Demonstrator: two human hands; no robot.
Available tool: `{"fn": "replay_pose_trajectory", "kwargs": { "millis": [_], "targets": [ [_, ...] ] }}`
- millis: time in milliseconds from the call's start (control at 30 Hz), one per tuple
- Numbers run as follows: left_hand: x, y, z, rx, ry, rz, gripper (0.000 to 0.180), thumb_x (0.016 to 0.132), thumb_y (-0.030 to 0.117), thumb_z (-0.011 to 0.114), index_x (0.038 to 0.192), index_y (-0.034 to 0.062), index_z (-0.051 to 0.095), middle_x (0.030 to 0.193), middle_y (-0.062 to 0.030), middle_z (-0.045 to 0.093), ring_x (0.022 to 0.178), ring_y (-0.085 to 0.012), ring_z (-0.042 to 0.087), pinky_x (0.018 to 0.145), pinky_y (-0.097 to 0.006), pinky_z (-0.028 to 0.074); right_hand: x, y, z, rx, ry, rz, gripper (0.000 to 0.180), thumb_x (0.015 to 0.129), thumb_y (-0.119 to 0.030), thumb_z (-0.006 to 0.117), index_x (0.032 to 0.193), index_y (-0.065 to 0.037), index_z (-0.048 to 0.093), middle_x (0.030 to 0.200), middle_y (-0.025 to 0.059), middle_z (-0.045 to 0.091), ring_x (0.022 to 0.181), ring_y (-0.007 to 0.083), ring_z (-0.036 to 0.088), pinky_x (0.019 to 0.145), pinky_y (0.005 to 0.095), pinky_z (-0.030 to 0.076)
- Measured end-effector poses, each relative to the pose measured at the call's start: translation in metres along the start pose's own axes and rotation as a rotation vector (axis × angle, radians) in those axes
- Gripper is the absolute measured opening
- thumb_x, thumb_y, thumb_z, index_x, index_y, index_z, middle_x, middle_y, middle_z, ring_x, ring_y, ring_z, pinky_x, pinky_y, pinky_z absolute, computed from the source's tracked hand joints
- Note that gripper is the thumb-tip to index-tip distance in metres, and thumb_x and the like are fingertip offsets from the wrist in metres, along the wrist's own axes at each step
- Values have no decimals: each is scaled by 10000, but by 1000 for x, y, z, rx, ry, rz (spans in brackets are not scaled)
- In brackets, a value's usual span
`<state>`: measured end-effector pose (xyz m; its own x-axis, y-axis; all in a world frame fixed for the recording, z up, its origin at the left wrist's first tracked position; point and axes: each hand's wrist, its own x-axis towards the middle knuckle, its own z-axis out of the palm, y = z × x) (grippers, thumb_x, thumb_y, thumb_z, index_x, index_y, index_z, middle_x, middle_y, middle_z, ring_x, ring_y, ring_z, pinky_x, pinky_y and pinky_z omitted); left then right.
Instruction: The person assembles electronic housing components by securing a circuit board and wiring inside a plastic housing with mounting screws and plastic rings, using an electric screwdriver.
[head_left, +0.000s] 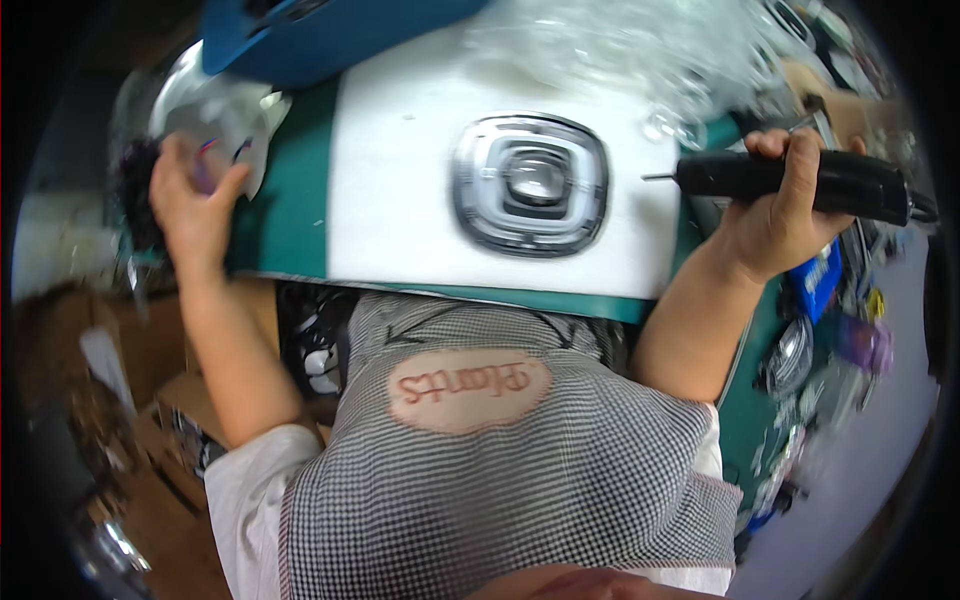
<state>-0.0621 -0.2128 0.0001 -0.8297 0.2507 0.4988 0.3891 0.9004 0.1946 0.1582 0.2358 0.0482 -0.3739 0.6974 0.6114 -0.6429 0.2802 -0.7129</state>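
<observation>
My right hand (785,205) grips a black electric screwdriver (800,183) held level, its thin bit pointing left over the right edge of a white mat (400,200). On the middle of that mat lies a chrome-rimmed square lamp unit (530,184) with a clear lens, a short way left of the bit's tip. My left hand (192,205) reaches out to the far left and rests on a pale, shiny part (228,125) at the edge of the green bench (290,210); whether it grips that part I cannot tell.
A blue tray (320,35) sits at the back left, crumpled clear plastic wrap (640,45) at the back right. More chrome lamp parts (790,360) and small coloured items lie along the right bench edge. Cardboard boxes (175,420) stand on the floor at left.
</observation>
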Motion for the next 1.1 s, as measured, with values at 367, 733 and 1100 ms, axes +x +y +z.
{"fn": "replay_pose_trajectory", "kwargs": {
  "millis": [367,733,1100],
  "targets": [
    [18,58,-43,-773,290,235,1061,762,717,638,1386,-98,369,1423,-238,402,1335,-360,394,1101,-506,327,11,-71,-73,-301,215,-322,553,833,-662,602,1193,-252,517,804,102,627,592,238,623,557,390,544],
    [11,120,-25,-848,-54,294,1189,661,875,545,1460,18,338,1514,-214,337,1407,-372,326,1153,-541,215,10,-50,-74,-284,89,-457,662,926,-466,588,1379,-106,268,781,160,629,496,207,613,452,310,547],
    [-2,133,-17,-741,-275,400,1210,645,865,580,1471,11,348,1503,-221,358,1394,-339,359,1133,-506,266,9,-43,-56,-228,58,-54,630,841,-608,586,1234,-127,482,816,131,610,599,252,579,585,401,491]
  ]
}}
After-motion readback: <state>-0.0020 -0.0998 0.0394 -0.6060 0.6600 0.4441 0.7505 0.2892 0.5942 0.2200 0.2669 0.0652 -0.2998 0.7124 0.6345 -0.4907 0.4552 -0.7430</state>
